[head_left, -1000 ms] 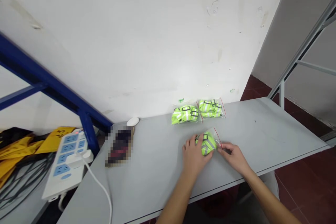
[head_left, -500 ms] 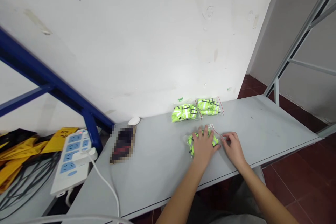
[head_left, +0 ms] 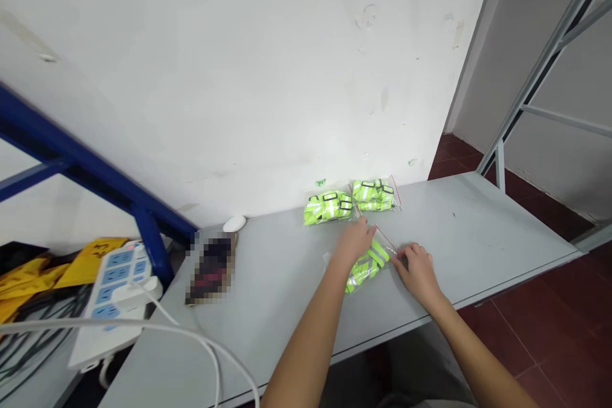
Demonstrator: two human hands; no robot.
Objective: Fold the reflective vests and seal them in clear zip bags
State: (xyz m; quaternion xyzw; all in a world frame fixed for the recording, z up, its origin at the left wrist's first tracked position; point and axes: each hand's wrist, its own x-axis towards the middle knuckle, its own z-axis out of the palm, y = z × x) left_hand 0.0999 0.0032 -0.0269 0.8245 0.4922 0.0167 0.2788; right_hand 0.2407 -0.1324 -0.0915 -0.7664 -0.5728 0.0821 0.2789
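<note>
A clear zip-lock bag (head_left: 366,275) lies on the grey tabletop, with a folded fluorescent yellow-green reflective strap or vest inside. My right hand (head_left: 417,273) pinches the lower right end of its red-edged opening between thumb and fingers. At the opposite end of that opening is my left hand (head_left: 354,241), slightly blurred, its fingers curled at the bag's upper corner. Behind, against the wall, two similar bags lie side by side: a left one (head_left: 329,207) and a right one (head_left: 374,195), each with black buckles showing.
On the left are a white power strip (head_left: 112,287), a white cable (head_left: 191,333), yellow packets (head_left: 90,260) and a blue metal frame (head_left: 109,169). A pixelated dark object (head_left: 213,271) and a white round item (head_left: 234,224) lie on the table (head_left: 282,299).
My left hand has lifted off the middle of the bag and moved up to its opening's far corner, uncovering the yellow-green contents. My right hand stays at the near end. The view has shifted slightly.
</note>
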